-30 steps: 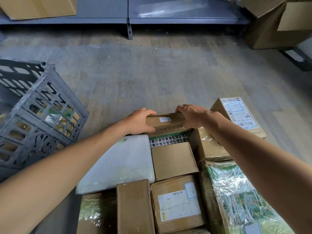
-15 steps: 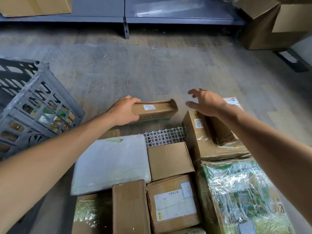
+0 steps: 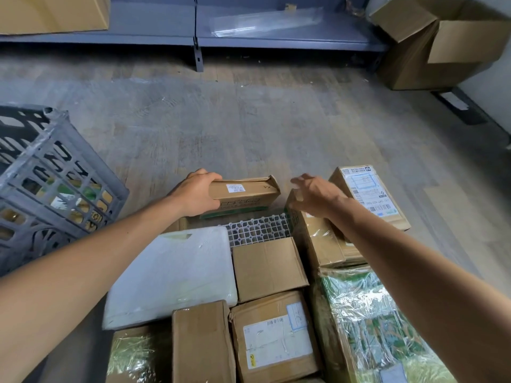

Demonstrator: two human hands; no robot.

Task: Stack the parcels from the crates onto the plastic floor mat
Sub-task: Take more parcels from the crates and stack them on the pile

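Over floor mat (image 3: 257, 230): left fingers (image 3: 208, 180) around flat carton (image 3: 244, 193), right fingers (image 3: 300, 181) splayed.

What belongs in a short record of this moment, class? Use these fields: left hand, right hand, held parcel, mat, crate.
left hand: left hand grips the left end of the flat brown parcel
right hand: right hand holds nothing, fingers spread, beside the parcel's right end
held parcel: small white label on top, at the mat's far edge; whether it rests there cannot be told
mat: mat is a white plastic grid, mostly covered by other parcels
crate: crate is grey, on the left, contents showing through its slots
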